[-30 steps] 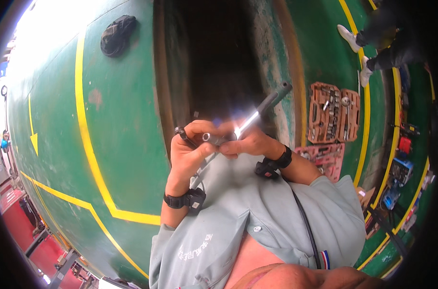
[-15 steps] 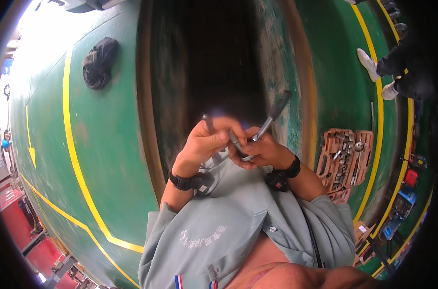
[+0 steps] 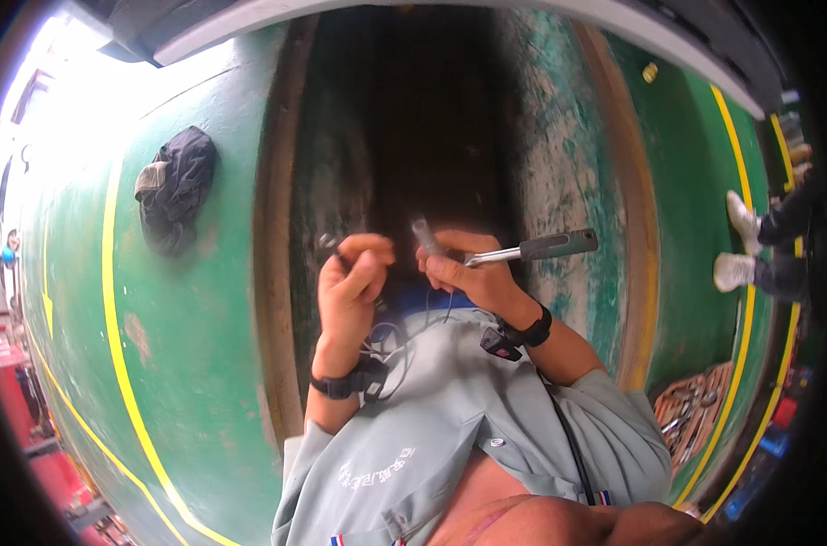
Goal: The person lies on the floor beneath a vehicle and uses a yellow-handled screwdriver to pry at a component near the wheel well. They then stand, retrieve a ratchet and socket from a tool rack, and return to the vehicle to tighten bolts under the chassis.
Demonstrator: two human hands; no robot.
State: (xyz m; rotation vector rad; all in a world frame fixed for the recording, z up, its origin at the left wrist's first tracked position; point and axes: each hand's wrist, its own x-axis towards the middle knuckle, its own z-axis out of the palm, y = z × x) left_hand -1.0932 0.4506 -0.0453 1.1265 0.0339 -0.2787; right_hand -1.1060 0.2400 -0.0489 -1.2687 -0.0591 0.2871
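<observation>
My left hand (image 3: 348, 291) is closed on a slim dark tool with a shiny metal end (image 3: 329, 241), whose lower part is hidden by the fingers. A short gap separates it from my right hand (image 3: 477, 282), which grips a ratchet (image 3: 559, 246) with a dark handle pointing out to the right. A cylindrical metal socket (image 3: 424, 235) stands up at the ratchet's head, between my thumb and fingers. Both hands are over a dark trench (image 3: 441, 118), in front of my grey-green shirt, with thin cables hanging below.
A dark bundled cloth (image 3: 177, 187) lies on the green floor (image 3: 76, 273) to the left. An open tool case (image 3: 691, 409) is at the lower right. Someone's white-shoed feet (image 3: 736, 268) stand at the right. A dark curved panel with a pale edge (image 3: 468, 14) crosses the top.
My hands have separated. The ratchet has swung from slanting upward to nearly level, and the socket now points up. The view has shifted, bringing the curved panel in at the top.
</observation>
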